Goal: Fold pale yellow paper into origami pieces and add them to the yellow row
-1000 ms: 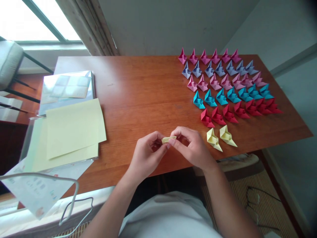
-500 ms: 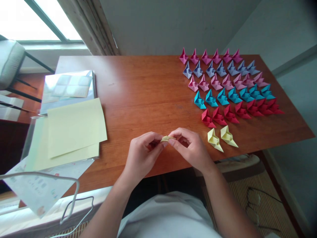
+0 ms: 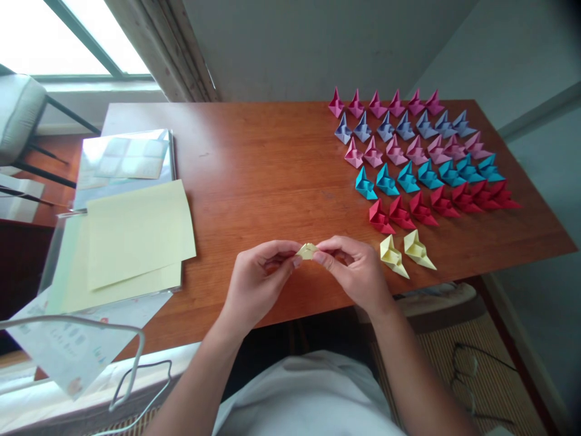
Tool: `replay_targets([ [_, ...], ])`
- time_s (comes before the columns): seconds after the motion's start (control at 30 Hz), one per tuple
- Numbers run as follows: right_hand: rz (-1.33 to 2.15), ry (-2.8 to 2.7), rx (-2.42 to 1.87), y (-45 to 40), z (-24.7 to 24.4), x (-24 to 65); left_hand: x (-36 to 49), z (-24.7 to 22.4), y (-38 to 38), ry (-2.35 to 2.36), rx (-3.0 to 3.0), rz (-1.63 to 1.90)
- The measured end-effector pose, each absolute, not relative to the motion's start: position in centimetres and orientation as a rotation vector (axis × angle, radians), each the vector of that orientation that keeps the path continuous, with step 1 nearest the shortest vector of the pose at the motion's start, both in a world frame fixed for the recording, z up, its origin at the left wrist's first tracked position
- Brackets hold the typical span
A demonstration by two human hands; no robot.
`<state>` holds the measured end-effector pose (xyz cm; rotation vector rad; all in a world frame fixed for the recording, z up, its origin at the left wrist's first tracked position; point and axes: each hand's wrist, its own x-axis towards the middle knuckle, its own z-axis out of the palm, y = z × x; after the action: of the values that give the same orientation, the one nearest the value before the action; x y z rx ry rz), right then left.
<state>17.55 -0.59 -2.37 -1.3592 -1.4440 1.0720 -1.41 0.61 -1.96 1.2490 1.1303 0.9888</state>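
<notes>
Between my two hands is a small folded piece of pale yellow paper (image 3: 307, 251), held just above the front part of the table. My left hand (image 3: 259, 280) pinches its left end between thumb and fingers. The right end is pinched by my right hand (image 3: 356, 270). Two finished-looking yellow origami boats (image 3: 393, 257) rest on the table just right of my right hand. Behind them stand rows of folded paper boats in red (image 3: 400, 213), blue (image 3: 408, 177), light pink (image 3: 396, 150), lavender (image 3: 385, 127) and magenta (image 3: 376, 105).
Yellow paper sheets (image 3: 138, 233) lie on a clear folder at the left, with a reflective flat case (image 3: 91, 160) behind them. A white cable (image 3: 91, 323) loops at the lower left. The wooden table (image 3: 254, 175) ends close to my body.
My hands have drawn slightly apart. The folded yellow paper has turned so that more of its flat face shows, and both hands still pinch it.
</notes>
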Motion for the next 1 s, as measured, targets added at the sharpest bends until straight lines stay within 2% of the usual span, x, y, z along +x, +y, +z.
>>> replay_targets([
  [0.37, 0.884, -1.711, -1.300, -0.2, -1.0, 17.4, -1.2, -0.8, 0.7, 1.202, 1.712, 0.885],
  [0.6, 0.915, -1.705, -1.291, -0.2, -1.4, 17.3, -1.2, -1.1, 0.7, 1.225, 1.805, 1.016],
  [1.0, 0.669, -1.778, -1.286, -0.2, -1.7, 17.4, -1.1, -1.2, 0.5, 1.270, 1.931, 1.048],
])
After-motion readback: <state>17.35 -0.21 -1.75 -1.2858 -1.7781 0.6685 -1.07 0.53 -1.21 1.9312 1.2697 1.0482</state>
